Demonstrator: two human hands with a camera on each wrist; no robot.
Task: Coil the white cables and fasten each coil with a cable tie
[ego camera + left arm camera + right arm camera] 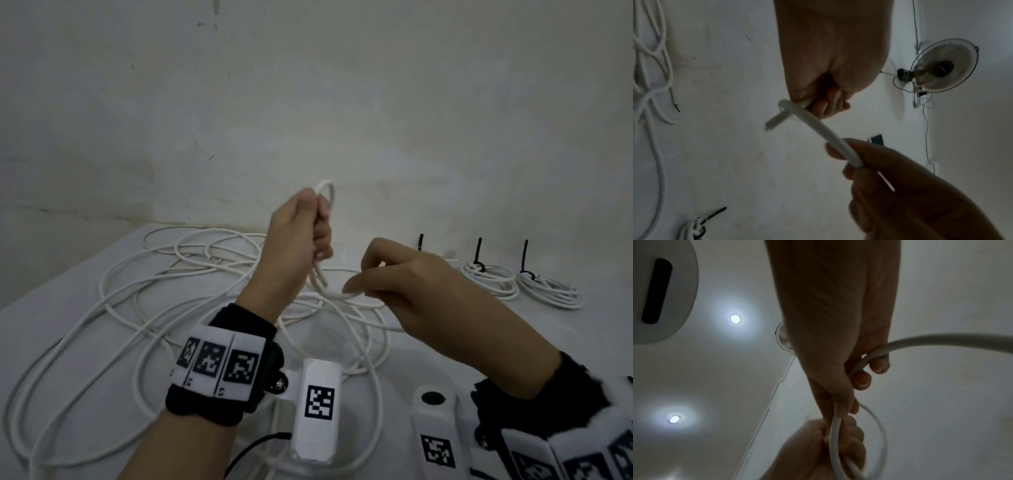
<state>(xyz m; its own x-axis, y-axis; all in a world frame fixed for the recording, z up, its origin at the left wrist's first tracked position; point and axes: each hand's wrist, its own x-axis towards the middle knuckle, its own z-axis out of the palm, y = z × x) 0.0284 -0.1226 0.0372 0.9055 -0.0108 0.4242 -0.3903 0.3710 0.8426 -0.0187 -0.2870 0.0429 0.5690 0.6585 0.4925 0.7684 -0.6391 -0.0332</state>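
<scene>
2 hands point(301, 240) point(404, 284) grip 1 white cable point(334, 294), looped between them.

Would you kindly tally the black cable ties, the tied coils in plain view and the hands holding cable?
Black cable ties: 3
Tied coils in plain view: 2
Hands gripping the white cable: 2, left hand and right hand
Total: 7
</scene>
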